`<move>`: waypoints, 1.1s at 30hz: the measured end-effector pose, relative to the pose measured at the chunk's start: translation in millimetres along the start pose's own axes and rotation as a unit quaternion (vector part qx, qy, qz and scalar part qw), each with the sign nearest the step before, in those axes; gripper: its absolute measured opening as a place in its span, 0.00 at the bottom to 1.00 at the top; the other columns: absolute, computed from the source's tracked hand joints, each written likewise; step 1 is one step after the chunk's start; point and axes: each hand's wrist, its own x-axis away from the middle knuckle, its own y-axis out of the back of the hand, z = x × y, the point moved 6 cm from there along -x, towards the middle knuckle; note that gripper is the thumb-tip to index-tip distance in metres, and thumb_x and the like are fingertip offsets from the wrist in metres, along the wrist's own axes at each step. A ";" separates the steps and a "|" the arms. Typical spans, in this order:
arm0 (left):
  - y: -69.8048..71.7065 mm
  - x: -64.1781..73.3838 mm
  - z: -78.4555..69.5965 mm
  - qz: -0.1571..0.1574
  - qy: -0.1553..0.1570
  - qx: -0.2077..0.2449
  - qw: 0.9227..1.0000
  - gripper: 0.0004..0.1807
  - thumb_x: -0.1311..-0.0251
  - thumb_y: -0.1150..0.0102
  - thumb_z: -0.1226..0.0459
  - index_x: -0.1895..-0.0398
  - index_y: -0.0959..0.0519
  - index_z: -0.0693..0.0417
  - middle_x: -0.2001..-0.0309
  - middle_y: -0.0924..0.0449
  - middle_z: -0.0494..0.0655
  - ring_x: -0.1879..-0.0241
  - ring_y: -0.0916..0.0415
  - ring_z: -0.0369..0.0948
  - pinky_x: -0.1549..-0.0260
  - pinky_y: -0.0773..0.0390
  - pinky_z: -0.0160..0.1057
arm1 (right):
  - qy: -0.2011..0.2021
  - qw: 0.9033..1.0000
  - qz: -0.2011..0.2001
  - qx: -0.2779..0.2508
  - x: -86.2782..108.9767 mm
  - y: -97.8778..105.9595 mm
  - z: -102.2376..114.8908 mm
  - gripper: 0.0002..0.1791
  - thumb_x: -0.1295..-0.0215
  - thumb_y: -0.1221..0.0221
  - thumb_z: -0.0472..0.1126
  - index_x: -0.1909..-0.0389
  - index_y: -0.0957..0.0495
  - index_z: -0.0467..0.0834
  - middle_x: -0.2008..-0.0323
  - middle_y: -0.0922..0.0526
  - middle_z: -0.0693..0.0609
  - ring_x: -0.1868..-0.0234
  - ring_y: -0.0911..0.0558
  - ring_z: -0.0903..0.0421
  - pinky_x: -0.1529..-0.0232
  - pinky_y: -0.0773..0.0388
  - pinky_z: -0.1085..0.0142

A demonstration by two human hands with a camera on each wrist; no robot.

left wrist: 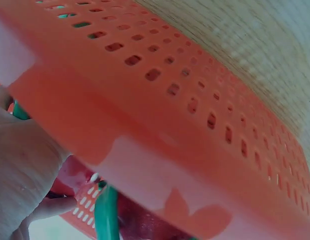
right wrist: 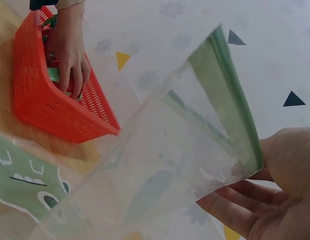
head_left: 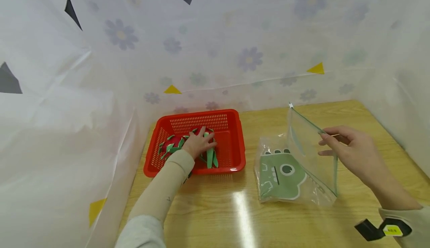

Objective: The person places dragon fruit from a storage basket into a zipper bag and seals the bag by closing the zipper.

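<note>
Inside the red plastic basket point(head_left: 221, 170), my left hand point(head_left: 198, 143) grips a toy dragon fruit point(head_left: 210, 157) from above, fingers spread over its red body and green leaves. A second dragon fruit point(head_left: 172, 142) lies to its left, under the wrist side. The left wrist view shows part of the hand point(left wrist: 24, 165) past the basket rim point(left wrist: 160, 170), which hides most of the fruit. My right hand point(head_left: 352, 149) pinches the green zip edge of a clear zip bag point(head_left: 282, 177) with a green dinosaur print. Its mouth is spread apart and lifted, while the printed part lies on the table.
The wooden table point(head_left: 208, 210) carries the basket at left and the bag at right. White flower-printed sheeting point(head_left: 215, 54) walls the table at the back and sides. A white zip slider point(head_left: 290, 105) sits at the bag's upper corner.
</note>
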 end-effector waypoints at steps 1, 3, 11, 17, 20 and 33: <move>-0.7 -1.0 -0.1 -0.002 -0.001 0.000 1.000 0.43 0.37 0.38 0.69 0.26 0.44 0.23 0.23 0.51 0.42 0.25 0.47 0.56 0.51 0.17 0.54 | 0.001 1.000 0.000 -0.003 0.3 -0.2 -0.2 0.20 0.25 0.46 0.44 0.43 0.26 0.33 0.66 0.15 0.65 0.71 0.12 0.62 0.68 0.16 0.70; -2.1 -3.1 0.1 -0.012 0.004 0.009 1.000 0.41 0.37 0.37 0.69 0.28 0.42 0.25 0.24 0.49 0.43 0.26 0.45 0.56 0.55 0.16 0.53 | 0.002 1.000 -0.002 -0.006 1.3 -0.4 -0.4 0.19 0.25 0.46 0.43 0.43 0.26 0.32 0.66 0.16 0.65 0.72 0.12 0.61 0.68 0.15 0.69; -9.6 -7.9 -0.6 0.003 0.037 0.045 0.998 0.45 0.38 0.36 0.70 0.26 0.44 0.21 0.25 0.49 0.41 0.26 0.47 0.57 0.59 0.15 0.57 | 0.000 1.000 -0.004 -0.008 2.3 -3.1 1.0 0.20 0.25 0.46 0.44 0.42 0.26 0.33 0.65 0.15 0.62 0.71 0.12 0.61 0.68 0.15 0.68; -10.5 -9.5 1.2 0.017 0.038 0.052 0.998 0.46 0.37 0.39 0.73 0.25 0.44 0.21 0.21 0.53 0.38 0.22 0.53 0.55 0.52 0.18 0.60 | 0.009 1.000 -0.012 -0.025 -0.1 -5.1 2.0 0.20 0.25 0.46 0.42 0.43 0.26 0.32 0.64 0.15 0.59 0.69 0.12 0.62 0.67 0.15 0.66; -10.5 -7.2 3.5 0.001 0.034 0.060 0.998 0.42 0.37 0.39 0.72 0.27 0.40 0.24 0.23 0.51 0.39 0.23 0.51 0.57 0.53 0.18 0.61 | 0.014 0.999 -0.012 -0.031 -0.3 -7.8 1.6 0.19 0.26 0.46 0.41 0.44 0.26 0.31 0.64 0.15 0.59 0.69 0.12 0.62 0.68 0.15 0.66; -9.1 1.9 8.3 -0.176 0.058 0.286 0.940 0.36 0.43 0.32 0.72 0.32 0.32 0.41 0.27 0.41 0.57 0.29 0.45 0.68 0.73 0.15 0.53 | 0.010 1.000 0.001 0.012 -2.2 -14.8 3.2 0.18 0.25 0.47 0.44 0.44 0.24 0.35 0.62 0.15 0.47 0.72 0.12 0.61 0.68 0.16 0.71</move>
